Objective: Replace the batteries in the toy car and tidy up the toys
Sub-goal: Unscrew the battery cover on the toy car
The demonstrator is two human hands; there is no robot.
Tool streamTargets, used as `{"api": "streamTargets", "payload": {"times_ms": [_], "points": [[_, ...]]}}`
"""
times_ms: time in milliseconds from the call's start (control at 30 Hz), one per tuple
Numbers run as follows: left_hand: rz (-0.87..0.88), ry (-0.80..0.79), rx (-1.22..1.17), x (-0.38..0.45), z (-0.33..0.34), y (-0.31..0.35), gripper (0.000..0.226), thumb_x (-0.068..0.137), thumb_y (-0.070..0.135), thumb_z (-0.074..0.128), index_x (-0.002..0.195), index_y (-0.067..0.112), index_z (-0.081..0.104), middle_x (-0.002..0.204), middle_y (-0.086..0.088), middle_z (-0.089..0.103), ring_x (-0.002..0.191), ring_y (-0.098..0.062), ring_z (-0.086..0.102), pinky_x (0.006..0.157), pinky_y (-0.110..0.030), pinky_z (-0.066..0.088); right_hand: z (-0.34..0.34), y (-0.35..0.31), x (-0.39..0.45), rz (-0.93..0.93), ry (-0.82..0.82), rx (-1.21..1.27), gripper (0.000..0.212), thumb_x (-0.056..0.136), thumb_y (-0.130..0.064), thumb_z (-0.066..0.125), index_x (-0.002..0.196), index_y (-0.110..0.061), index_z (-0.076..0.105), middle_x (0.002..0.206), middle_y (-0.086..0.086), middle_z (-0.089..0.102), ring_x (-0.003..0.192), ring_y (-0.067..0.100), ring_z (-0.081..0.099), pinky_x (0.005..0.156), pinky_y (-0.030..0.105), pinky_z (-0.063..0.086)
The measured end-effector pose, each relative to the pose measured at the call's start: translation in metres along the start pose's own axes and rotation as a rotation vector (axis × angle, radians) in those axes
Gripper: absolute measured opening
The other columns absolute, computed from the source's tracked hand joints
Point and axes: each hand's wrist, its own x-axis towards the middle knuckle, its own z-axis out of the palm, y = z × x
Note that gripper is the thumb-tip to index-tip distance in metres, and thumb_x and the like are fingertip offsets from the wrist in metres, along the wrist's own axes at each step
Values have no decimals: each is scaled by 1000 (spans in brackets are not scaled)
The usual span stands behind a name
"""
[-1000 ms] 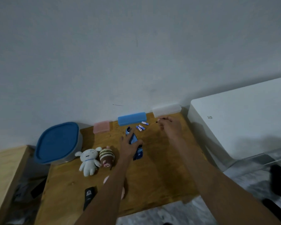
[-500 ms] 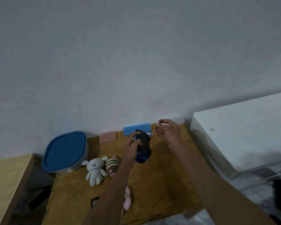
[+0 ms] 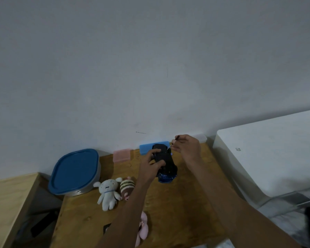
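Two hands over the wooden surface (image 3: pixel 177 212): left hand (image 3: pixel 149 165) clamps the upturned toy car (image 3: pixel 166 162), held above the surface near the back wall. Right hand (image 3: pixel 187 147) pinches a thin screwdriver (image 3: pixel 170 145), tip at the car's underside. Three plush toys (image 3: pixel 108 193) lie left of the car.

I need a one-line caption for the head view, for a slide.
Left hand holds the toy car upturned over the table while the right hand brings a thin screwdriver to it.

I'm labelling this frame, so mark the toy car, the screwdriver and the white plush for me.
toy car (image 3: pixel 166 161): head view, on its dark underside.
screwdriver (image 3: pixel 169 146): head view, on its thin shaft.
white plush (image 3: pixel 108 191): head view, on its body.
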Motion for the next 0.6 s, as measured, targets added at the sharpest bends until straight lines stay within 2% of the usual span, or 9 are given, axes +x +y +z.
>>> {"api": "streamTargets", "payload": {"times_ms": [133,267,467,600], "points": [[26,-13,-20,0,1,0,41,82,13,71,113,40,63,119,-1,63,106,-28,65,78,-52,63,1,2,0,-55,-22,-63,10,85,-4,75,94,-6,71,86,14,76,76,25,76,72,34,63],[28,-26,-43,0,2,1,47,84,11,69,112,47,62,121,0,63,107,-27,65,83,-52,62,3,6,1,-88,-35,-132,11,87,-6,75,97,-5,71,85,13,76,73,22,76,74,39,64],[35,-20,-35,0,-1,0,49,84,11,69,108,53,62,118,6,61,108,-26,64,83,-53,62,4,7,0,-101,-22,-141,9,87,-4,73,94,-8,71,84,12,76,72,21,76,74,40,64],[22,-8,-51,0,-2,-1,46,84,8,68,113,44,62,119,3,61,107,-28,64,82,-52,62,6,7,0,-119,-26,-162,8,87,-4,73,93,-9,71,81,11,76,71,20,76,73,39,64]]}}
